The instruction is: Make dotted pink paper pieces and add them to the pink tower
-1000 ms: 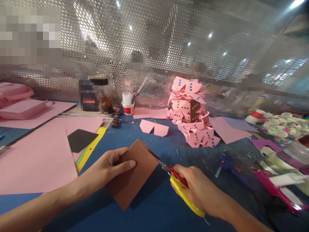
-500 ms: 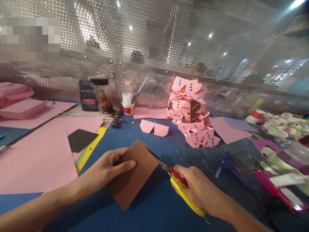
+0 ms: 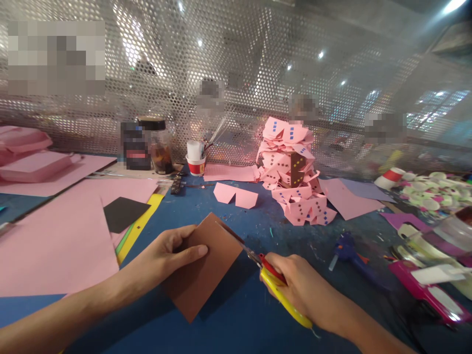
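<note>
"Where's the brown card (image 3: pixel 206 280)?"

"Near the middle, over the blue table (image 3: pixel 228 324), tilted with one corner towards the wearer. Take it as the clock's centre, with twelve pointing away."

"Who has it?"

"The left hand (image 3: pixel 169 255), at ten o'clock, partly closed, with the thumb flat on the front and the fingers mostly hidden behind. The right hand (image 3: pixel 295 280), at three, is curled around the red and yellow handles of the scissors (image 3: pixel 283 298)."

"What step would you call this?"

"Cutting, I'd judge. The blades meet the card's upper right edge, where a darker strip shows behind. How far they're open I can't tell."

"And what does the cut call for?"

"A firm thumb, a steady card and the blades in line with that edge, with the hidden fingers clear of them. A twist could make it ragged."

"What else is around?"

"A notched pink piece (image 3: pixel 245 197) at one o'clock, and a heap of dotted pink paper (image 3: pixel 276 164) between one and two. A paper cup (image 3: pixel 196 165) stands near twelve, black paper (image 3: pixel 123 215) lies at ten, and a blue glue gun (image 3: pixel 346 246) near three."

"Anything in the way?"

"Nothing touches the blades but the card. The glue gun lies beyond the right hand, apart from it."
</note>
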`<move>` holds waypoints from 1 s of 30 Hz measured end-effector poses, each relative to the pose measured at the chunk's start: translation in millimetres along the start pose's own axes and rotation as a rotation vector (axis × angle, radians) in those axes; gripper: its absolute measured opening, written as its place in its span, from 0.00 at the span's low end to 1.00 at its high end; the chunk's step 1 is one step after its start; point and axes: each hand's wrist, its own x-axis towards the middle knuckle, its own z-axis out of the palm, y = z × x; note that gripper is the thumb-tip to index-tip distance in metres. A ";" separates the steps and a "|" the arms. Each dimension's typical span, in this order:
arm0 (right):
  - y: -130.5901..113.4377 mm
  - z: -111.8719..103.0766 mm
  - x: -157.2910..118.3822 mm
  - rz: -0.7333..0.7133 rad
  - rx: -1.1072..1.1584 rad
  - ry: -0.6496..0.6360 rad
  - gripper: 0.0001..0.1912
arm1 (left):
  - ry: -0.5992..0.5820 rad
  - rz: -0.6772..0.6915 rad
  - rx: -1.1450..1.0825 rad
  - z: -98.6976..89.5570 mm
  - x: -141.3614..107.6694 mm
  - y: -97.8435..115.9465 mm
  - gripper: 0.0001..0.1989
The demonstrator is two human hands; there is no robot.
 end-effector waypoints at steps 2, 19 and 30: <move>1.0 0.2 0.3 -0.003 -0.008 0.001 0.10 | 0.003 -0.001 0.003 -0.1 0.3 0.2 0.15; -1.5 -1.7 1.6 0.022 -0.004 -0.015 0.12 | -0.003 -0.010 -0.001 2.1 -1.5 3.6 0.15; -1.1 -3.1 0.9 -0.003 0.015 -0.007 0.11 | 0.002 -0.005 -0.029 2.1 0.4 1.5 0.15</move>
